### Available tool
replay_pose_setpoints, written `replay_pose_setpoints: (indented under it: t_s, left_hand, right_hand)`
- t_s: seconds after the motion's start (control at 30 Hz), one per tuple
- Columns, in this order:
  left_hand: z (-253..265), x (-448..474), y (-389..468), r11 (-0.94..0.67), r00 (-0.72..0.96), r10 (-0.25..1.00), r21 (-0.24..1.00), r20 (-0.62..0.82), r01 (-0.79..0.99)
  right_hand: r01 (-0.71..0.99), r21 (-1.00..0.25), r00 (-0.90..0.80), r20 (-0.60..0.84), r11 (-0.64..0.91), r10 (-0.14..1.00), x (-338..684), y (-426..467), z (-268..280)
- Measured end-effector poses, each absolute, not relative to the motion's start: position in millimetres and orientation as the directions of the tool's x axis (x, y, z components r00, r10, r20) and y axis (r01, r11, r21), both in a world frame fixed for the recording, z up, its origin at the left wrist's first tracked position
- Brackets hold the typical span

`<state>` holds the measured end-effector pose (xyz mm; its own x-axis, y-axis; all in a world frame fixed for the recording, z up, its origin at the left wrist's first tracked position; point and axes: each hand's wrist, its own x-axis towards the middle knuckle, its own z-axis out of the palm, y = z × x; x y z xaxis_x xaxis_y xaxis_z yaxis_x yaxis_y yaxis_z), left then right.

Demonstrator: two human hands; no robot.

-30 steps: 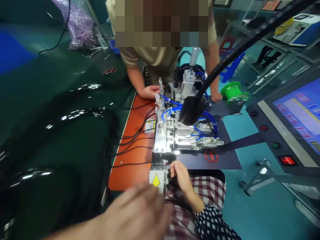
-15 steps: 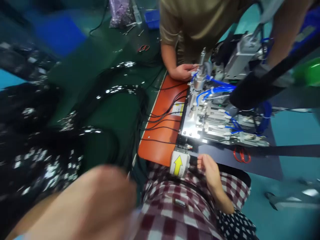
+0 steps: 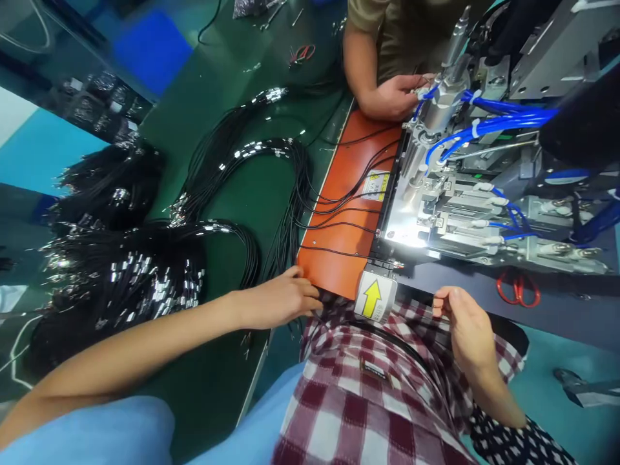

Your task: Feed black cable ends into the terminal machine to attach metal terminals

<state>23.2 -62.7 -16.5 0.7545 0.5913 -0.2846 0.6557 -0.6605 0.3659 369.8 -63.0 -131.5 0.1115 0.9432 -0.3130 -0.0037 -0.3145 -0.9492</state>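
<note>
My left hand is at the lower corner of the orange board, beside hanging black cables. Its fingers are bent and slightly apart, and I see nothing gripped in them. To the right, my right hand hovers over my lap with the fingers curled in. Nothing shows in it, though its palm is partly hidden. Between the hands is a grey block with a yellow arrow label. Several black cables run across the orange board into the metal machine. A red-handled tool lies beyond my right hand.
A co-worker's hand is at the machine's far side. Big bundles of black cables with shiny ends cover the left of the green table. Blue hoses arch over the machine. A red-handled tool lies at the back.
My left hand has come from close to the camera, where it was blurred, down to the orange board's corner. My right hand keeps its curled pose. The view has shifted and sharpened.
</note>
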Motion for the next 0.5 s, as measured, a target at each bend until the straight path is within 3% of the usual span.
replay_pose_setpoints:
  t_s: [0.07, 0.13, 0.23, 0.33, 0.5]
  left_hand:
    - [2.9, 27.5, -54.2, -0.638, 0.781, 0.581, 0.467, -0.228, 0.612]
    - [13.8, 36.9, -50.2, -0.596, 0.751, 0.649, 0.533, -0.122, 0.601]
    - [9.3, 58.2, -52.1, -0.549, 0.679, 0.734, 0.582, -0.008, 0.599]
    - [-9.7, 78.1, -57.6, -0.519, 0.673, 0.739, 0.622, -0.019, 0.587]
    - [-24.7, 93.4, -60.2, -0.398, 0.623, 0.776, 0.695, -0.093, 0.599]
  right_hand:
    - [0.059, -0.958, 0.117, -0.271, -0.279, 0.955, 371.3, -64.0, -119.5]
    - [0.142, -0.967, 0.064, -0.205, -0.213, 0.977, 367.9, -65.9, -101.0]
    - [0.180, -0.982, -0.171, -0.084, -0.053, 0.982, 353.0, -71.0, -70.1]
    - [0.166, -0.984, -0.361, -0.001, 0.063, 0.932, 334.3, -74.1, -52.9]
    - [0.186, -0.982, -0.283, -0.027, 0.027, 0.959, 318.7, -71.9, -59.4]
